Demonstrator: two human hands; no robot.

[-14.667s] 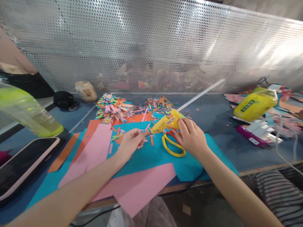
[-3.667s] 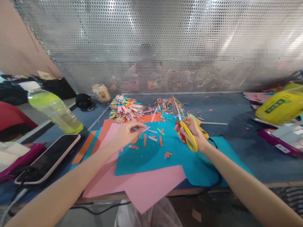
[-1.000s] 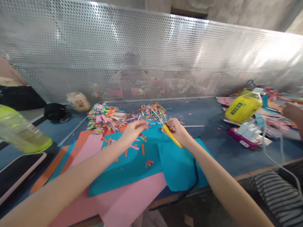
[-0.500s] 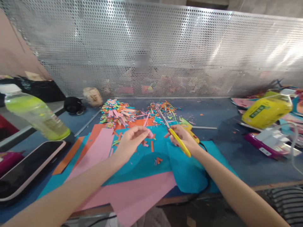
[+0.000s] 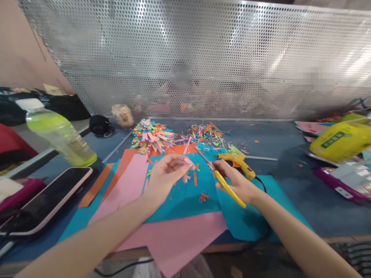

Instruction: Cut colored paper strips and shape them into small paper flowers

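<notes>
At the left edge of the frame, a bottle of green liquid (image 5: 62,137) stands tilted in the view, with a phone-like black slab with a pink rim (image 5: 48,200) below it. Right of these, an orange strip (image 5: 97,185) and pink paper (image 5: 124,189) lie over other coloured sheets. Above them, left of the frame's centre, sits a fringed bundle of many-coloured paper (image 5: 153,135).

Near the centre, the left hand (image 5: 166,179) has its fingers curled, thumb and fingertips pinching a small pink paper piece (image 5: 189,161). Under it spreads a teal sheet (image 5: 182,206) scattered with short orange and pink bits; a heap of thin trimmings (image 5: 210,132) lies above, toward the perforated metal panel (image 5: 220,88).

Right of centre, the right hand (image 5: 236,183) grasps yellow-handled scissors (image 5: 230,189), blades pointing up and left toward the trimmings. Just above that hand rests a yellow glue gun (image 5: 238,158), its nozzle to the left. At the far right lies a yellow package (image 5: 340,141).
</notes>
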